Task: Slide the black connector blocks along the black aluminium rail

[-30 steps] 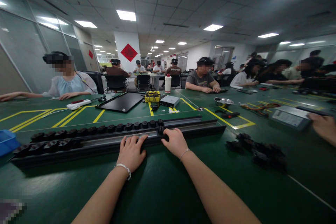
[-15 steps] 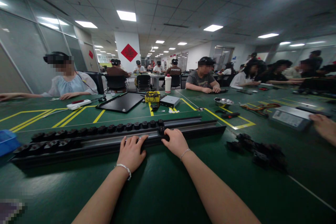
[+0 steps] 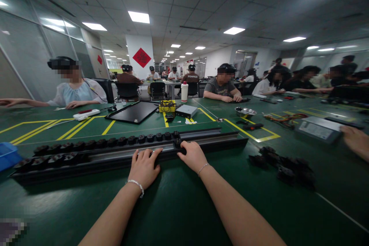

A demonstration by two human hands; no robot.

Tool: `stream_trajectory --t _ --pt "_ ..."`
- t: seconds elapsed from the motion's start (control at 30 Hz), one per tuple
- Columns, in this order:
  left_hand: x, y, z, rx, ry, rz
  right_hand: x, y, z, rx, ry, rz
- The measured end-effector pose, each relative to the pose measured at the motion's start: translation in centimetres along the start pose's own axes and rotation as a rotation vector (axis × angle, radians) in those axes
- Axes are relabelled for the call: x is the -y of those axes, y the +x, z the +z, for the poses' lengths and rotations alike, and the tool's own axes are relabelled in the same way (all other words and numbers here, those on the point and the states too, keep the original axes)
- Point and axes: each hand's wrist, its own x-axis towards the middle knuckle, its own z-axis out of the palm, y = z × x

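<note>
Two long black metal rails [image 3: 100, 167] lie side by side across the green table, tilted slightly up to the right. Round-topped black modules, which look like sockets, fill the far rail [image 3: 201, 133] from its left end to near the middle. In the near rail, several black modules [image 3: 57, 160] sit at the left end. My left hand [image 3: 144, 169] grips the near rail's edge, fingers over the top and thumb on the near side. Farther right, my right hand [image 3: 192, 156] holds a black module [image 3: 178, 143] at the near rail; its fingertips partly hide it.
Loose black modules [image 3: 284, 165] lie in a pile to the right. Beyond the rails are a black flat panel [image 3: 134, 112], a grey box [image 3: 186, 111] and a metal bowl [image 3: 245, 112]. A blue bin [image 3: 8, 155] stands left. A co-worker's hand [image 3: 356, 140] touches a metal power supply [image 3: 318, 129].
My hands and the rails keep almost the same place. At the right, the co-worker's hand has shifted slightly by the power supply.
</note>
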Motion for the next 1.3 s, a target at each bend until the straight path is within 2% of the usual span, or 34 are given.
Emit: stream_trajectory --t 0.73,1.3 --pt "-0.10 0.04 -0.07 0.007 0.000 -0.007 -0.08 -0.05 -0.18 0.035 -0.036 0.039" --pt "0.20 0.06 0.25 -0.020 -0.002 0.012 -0.38 -0.03 0.14 -0.010 -0.012 0.024"
